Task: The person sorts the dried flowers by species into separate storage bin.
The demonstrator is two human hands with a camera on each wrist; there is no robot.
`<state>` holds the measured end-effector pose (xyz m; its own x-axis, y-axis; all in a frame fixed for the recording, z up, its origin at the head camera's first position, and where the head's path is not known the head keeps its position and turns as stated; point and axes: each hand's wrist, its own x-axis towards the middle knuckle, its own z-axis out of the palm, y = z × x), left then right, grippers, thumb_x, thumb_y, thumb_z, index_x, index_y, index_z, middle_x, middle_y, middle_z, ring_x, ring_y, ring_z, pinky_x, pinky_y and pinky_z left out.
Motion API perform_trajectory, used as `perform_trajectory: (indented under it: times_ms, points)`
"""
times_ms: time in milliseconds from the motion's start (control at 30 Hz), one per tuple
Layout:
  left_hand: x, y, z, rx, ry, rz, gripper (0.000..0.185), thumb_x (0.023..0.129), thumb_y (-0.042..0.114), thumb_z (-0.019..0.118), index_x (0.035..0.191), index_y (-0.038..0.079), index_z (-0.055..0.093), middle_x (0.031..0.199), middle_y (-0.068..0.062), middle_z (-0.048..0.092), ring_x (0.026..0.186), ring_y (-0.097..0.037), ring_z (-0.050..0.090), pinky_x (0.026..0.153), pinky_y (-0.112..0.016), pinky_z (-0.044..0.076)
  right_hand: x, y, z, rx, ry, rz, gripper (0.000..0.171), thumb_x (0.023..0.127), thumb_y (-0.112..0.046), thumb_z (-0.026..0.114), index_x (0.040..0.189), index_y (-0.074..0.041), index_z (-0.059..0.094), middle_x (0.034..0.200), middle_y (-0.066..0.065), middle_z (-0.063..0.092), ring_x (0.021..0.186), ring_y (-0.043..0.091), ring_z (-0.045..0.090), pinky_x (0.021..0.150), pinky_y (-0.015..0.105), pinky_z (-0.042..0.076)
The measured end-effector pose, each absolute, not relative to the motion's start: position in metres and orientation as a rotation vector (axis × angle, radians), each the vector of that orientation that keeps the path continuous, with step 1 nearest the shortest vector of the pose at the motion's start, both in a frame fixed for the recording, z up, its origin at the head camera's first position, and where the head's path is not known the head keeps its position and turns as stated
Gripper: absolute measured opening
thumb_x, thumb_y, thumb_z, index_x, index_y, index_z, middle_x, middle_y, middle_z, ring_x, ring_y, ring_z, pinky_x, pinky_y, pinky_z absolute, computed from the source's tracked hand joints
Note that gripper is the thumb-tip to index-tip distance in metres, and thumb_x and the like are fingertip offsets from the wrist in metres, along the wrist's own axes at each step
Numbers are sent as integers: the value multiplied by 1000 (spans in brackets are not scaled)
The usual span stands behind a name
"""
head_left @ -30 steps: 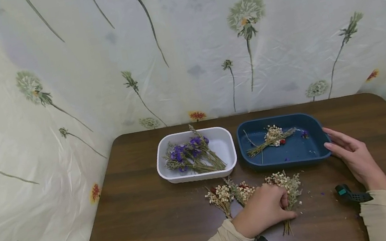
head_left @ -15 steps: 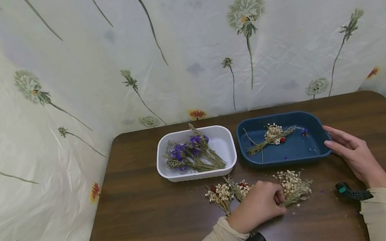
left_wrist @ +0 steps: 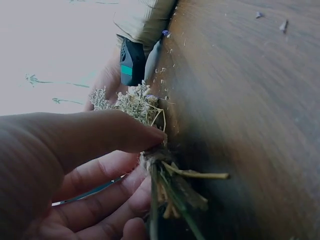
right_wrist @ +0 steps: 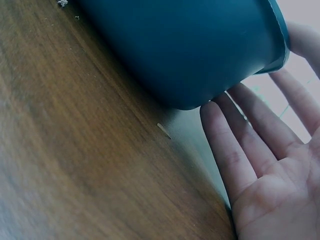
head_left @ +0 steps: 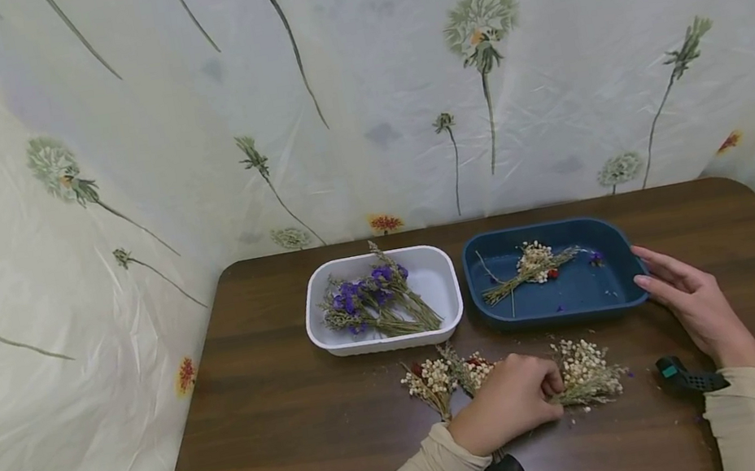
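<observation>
My left hand (head_left: 511,404) pinches a small bunch of dried flowers (head_left: 586,369), cream blossoms with grey-green sprigs, low over the table. In the left wrist view the thumb presses on the twine-like tie (left_wrist: 155,156), and cut stems (left_wrist: 167,192) stick out toward the camera. The flower heads lean right in the head view. With fairly straight fingers, my right hand (head_left: 692,301) touches the right end of a blue tray (head_left: 559,315); the right wrist view has the fingertips against the tray wall (right_wrist: 200,55). One cream bunch with a red bloom (head_left: 534,264) lies inside.
A white tray (head_left: 438,267) with purple dried flowers (head_left: 357,296) stands left of the blue one. Two more cream bunches lie near my left hand, the leftmost bunch (head_left: 432,383) in full view, the other partly hidden. Petal crumbs dot the brown table (head_left: 288,422).
The bunch in my left hand has swung from stems-down to leaning right, its heads shifting rightward. The left hand moved slightly left, and the right hand stays at the blue tray.
</observation>
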<state>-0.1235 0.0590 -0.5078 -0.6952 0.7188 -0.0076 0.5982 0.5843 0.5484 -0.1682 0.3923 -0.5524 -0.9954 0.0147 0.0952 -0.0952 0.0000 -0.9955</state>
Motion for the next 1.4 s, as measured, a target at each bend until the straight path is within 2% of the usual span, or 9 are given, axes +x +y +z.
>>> perform_trajectory:
  times_ms: [600,833,1067,1400]
  points:
    - [-127,61,-509,1117,2544,841,14,85,22,86,92,24,74,80,19,68,67,16,51,65,-1,41,-169,392,-552,56,-2206,2123,55,104,-5,59,157,-3,43,146,-20,55,141,-2,39,93,3,47]
    - [-130,61,-502,1097,2505,906,13,85,18,85,92,21,74,79,16,70,67,16,52,65,-1,43,-168,392,-552,65,-2202,2123,54,104,-4,59,156,-3,43,145,-20,55,137,-4,41,93,3,47]
    - [-138,56,-495,1061,2384,1073,11,87,12,82,94,17,76,79,13,71,67,14,55,67,-3,47,-168,392,-552,81,-2191,2135,54,104,-3,58,156,-3,43,144,-20,56,132,-8,45,93,3,47]
    - [-156,46,-481,989,2272,1352,11,88,9,82,96,12,76,84,6,73,71,11,58,70,-8,53,-168,393,-553,65,-2227,2093,54,104,-5,59,156,-3,43,144,-21,55,132,-7,45,92,3,47]
